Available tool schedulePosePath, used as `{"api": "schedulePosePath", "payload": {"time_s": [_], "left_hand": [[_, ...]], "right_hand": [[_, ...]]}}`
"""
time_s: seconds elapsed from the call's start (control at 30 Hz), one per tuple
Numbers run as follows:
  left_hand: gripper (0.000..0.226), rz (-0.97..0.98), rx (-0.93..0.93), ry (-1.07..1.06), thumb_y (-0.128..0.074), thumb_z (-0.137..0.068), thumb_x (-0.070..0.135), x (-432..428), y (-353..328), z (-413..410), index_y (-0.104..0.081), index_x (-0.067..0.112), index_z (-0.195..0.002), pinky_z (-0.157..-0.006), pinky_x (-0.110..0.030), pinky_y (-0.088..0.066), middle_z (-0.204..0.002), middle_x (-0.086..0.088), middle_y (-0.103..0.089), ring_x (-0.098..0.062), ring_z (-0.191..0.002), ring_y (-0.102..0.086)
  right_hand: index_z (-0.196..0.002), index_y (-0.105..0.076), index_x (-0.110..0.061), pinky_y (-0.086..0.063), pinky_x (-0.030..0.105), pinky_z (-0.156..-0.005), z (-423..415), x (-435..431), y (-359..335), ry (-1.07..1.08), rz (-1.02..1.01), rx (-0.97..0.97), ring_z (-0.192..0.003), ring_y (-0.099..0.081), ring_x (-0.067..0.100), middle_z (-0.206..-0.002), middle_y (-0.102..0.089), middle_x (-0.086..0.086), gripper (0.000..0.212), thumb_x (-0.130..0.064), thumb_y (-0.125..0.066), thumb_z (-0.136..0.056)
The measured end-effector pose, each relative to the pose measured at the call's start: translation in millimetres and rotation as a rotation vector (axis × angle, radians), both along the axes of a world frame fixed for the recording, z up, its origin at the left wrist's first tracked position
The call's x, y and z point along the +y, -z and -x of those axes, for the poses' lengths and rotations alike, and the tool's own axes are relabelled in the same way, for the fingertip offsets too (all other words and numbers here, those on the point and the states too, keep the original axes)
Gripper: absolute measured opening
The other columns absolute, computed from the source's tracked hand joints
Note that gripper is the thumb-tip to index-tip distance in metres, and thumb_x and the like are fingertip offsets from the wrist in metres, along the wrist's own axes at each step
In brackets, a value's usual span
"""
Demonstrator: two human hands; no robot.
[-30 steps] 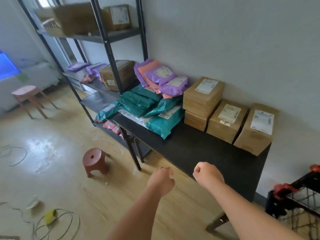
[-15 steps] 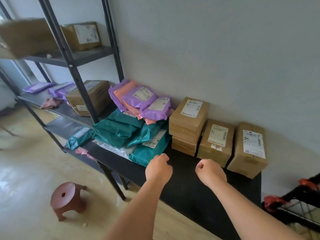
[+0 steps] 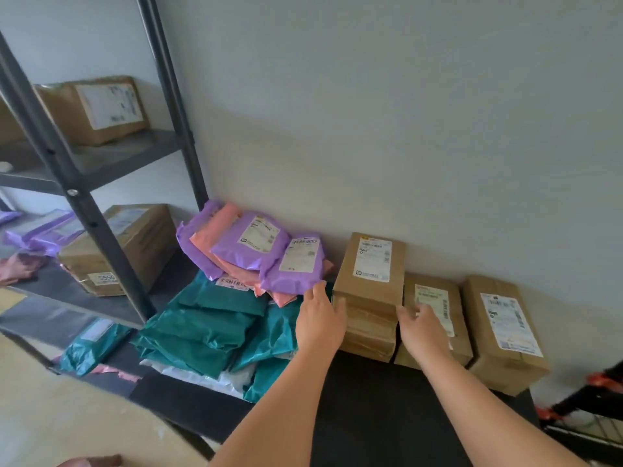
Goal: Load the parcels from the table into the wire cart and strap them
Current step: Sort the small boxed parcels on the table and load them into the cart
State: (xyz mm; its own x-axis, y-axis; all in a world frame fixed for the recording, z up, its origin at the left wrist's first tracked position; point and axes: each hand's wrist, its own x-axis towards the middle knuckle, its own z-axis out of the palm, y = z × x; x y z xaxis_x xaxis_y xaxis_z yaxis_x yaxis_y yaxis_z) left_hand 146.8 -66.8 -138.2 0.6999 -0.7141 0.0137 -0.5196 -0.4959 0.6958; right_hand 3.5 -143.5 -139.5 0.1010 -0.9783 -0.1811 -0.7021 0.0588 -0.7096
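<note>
A stack of two brown cardboard boxes (image 3: 371,274) stands on the black table (image 3: 371,399) against the wall. My left hand (image 3: 320,320) reaches the stack's left side with fingers straight. My right hand (image 3: 423,326) reaches its right side, fingers extended over a lower brown box (image 3: 445,318). Another labelled brown box (image 3: 502,328) lies further right. Purple and pink mailer bags (image 3: 256,254) and teal mailer bags (image 3: 209,328) are piled on the table's left. A corner of the black wire cart (image 3: 593,423) with red fittings shows at the lower right.
A black metal shelving unit (image 3: 84,203) stands left of the table, holding brown boxes (image 3: 101,109) and purple bags (image 3: 40,230). A teal bag (image 3: 91,345) lies on its low shelf. A grey wall runs behind the table. A stool's edge (image 3: 91,461) shows at the bottom left.
I have moved closer to the table. Both hands went from loose fists above the table's front to open fingers on either side of the stacked boxes.
</note>
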Motion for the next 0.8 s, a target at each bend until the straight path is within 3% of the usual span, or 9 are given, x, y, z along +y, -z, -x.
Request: {"api": "schedulePosePath", "payload": {"time_s": [0.07, 0.2, 0.37, 0.57, 0.8], "left_hand": [[0.053, 0.024, 0.066, 0.031, -0.049, -0.098, 0.038, -12.5, -0.9, -2.7, -0.034, 0.019, -0.145, -0.095, -0.033, -0.042, -0.143, -0.003, -0.044, -0.022, -0.125, -0.05], [0.055, 0.036, 0.182, 0.056, -0.051, -0.098, 0.037, -34.1, 2.2, -3.5, -0.033, 0.017, -0.146, -0.099, -0.033, -0.042, -0.143, -0.003, -0.049, -0.021, -0.128, -0.05], [0.061, -0.039, 0.359, 0.037, -0.04, -0.101, 0.046, -46.5, 13.3, -8.0, -0.029, 0.014, -0.151, -0.105, -0.037, -0.039, -0.148, -0.009, -0.045, -0.026, -0.133, -0.046], [0.064, -0.065, 0.601, -0.001, -0.037, -0.099, 0.056, -53.5, 28.6, -13.7, -0.036, 0.016, -0.148, -0.103, -0.036, -0.04, -0.143, -0.006, -0.051, -0.025, -0.13, -0.049], [0.073, 0.057, 0.926, -0.069, -0.055, -0.088, 0.061, -49.6, 45.6, -17.6, -0.037, 0.023, -0.147, -0.109, -0.045, -0.038, -0.141, -0.005, -0.05, -0.026, -0.128, -0.047]], "right_hand": [[-0.151, -0.032, -0.014, -0.043, 0.043, -0.101, -8.0, -6.5, 1.1, 0.033, -0.006, -0.044, -0.132, -0.048, 0.031, -0.148, -0.045, 0.011, 0.061, -0.043, -0.047, -0.101], [-0.157, -0.018, -0.016, -0.032, 0.049, -0.113, -22.4, -19.5, 5.0, 0.09, -0.077, -0.145, -0.144, -0.033, 0.033, -0.159, -0.03, 0.011, 0.069, -0.045, -0.047, -0.101], [-0.158, -0.016, -0.022, -0.03, 0.05, -0.114, -29.9, -22.5, 16.8, 0.08, -0.144, -0.214, -0.144, -0.032, 0.031, -0.161, -0.028, 0.006, 0.074, -0.052, -0.047, -0.098], [-0.147, -0.04, -0.028, -0.042, 0.052, -0.108, -31.1, -22.1, 23.1, 0.104, -0.159, -0.304, -0.132, -0.047, 0.028, -0.144, -0.05, 0.003, 0.056, -0.055, -0.045, -0.097], [-0.143, -0.044, -0.027, -0.043, 0.051, -0.108, -30.0, -20.4, 28.2, 0.197, -0.212, -0.419, -0.128, -0.05, 0.026, -0.138, -0.054, 0.002, 0.056, -0.053, -0.053, -0.094]]}}
